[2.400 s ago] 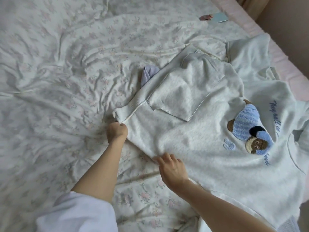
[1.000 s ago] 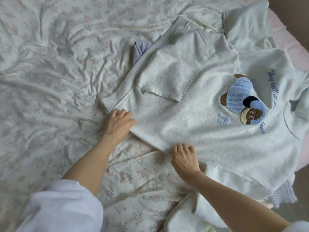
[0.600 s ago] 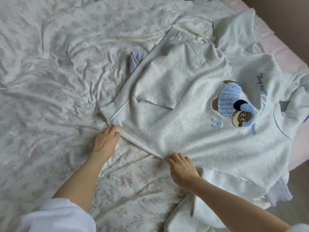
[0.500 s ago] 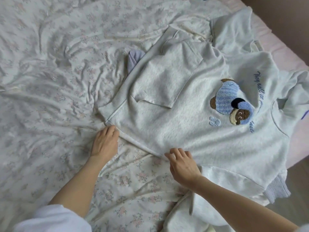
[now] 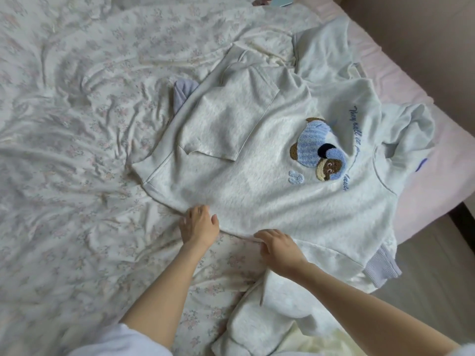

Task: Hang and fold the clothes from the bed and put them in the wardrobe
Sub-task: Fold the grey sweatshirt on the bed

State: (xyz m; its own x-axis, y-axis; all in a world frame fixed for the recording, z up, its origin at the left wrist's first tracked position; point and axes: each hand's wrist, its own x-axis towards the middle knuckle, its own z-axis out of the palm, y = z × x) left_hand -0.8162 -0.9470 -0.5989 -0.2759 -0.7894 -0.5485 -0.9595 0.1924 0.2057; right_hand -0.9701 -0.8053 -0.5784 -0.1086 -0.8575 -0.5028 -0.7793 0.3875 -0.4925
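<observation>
the sweatshirt (image 5: 257, 196) lies face up across the bed (image 5: 77, 150), bear patch (image 5: 317, 150) showing, one sleeve (image 5: 231, 116) already folded over the chest, the hood hanging toward the pink edge on the right. your left hand (image 5: 199, 226) rests at the near side edge with its fingers loosely bent on the cloth; whether this grip pinches the edge, you cannot tell from here. your right hand (image 5: 279, 249) curls its grip on the same edge, near where the other sleeve (image 5: 334, 255) begins. to fold this side well, take the edge in both hands with them well apart, lift only a little, and carry it over toward the folded sleeve so that the new crease runs straight from hem to shoulder. bring the near sleeve along with it, flat and not bunched. smooth the body before you let go; the rumpled bedsheet beneath will likely print creases into a slack fold.
</observation>
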